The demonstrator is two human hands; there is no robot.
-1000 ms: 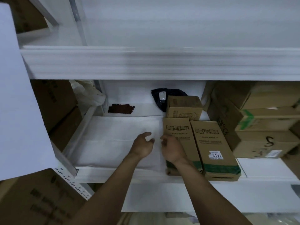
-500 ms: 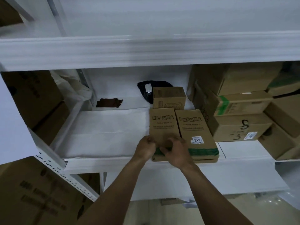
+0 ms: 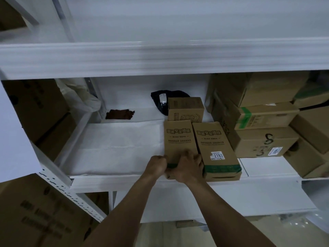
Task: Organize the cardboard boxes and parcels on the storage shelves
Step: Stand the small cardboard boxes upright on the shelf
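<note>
Head camera looks down at a white shelf (image 3: 115, 177), and both hands are on one flat brown box (image 3: 178, 138) that lies near the front edge. The left hand (image 3: 157, 164) is closed on the box's near left corner, and the right hand (image 3: 187, 166) is wrapped over its near end, with fingers (image 3: 197, 157) squeezed into the crack beside a second box (image 3: 213, 145) of the same kind with a price sticker. The two boxes lie side by side and touch. A smaller box (image 3: 185, 108) stands just behind them, with a black bag (image 3: 160, 100) behind that. I think the step in hand is taking hold of the left box to move it or line it up. The next move needs a firm grip at both near corners, then a slide or a lift. There is lots of bare room to the left, where only a dark scrap (image 3: 119, 114) lies far back. To the right there is no room, since a tall pile of boxes (image 3: 263, 132) sits close. The shelf above (image 3: 160, 57) hangs low, so a lift must stay small. The box's near end sits right at the shelf lip, so a pull toward the person could tip it off.
</note>
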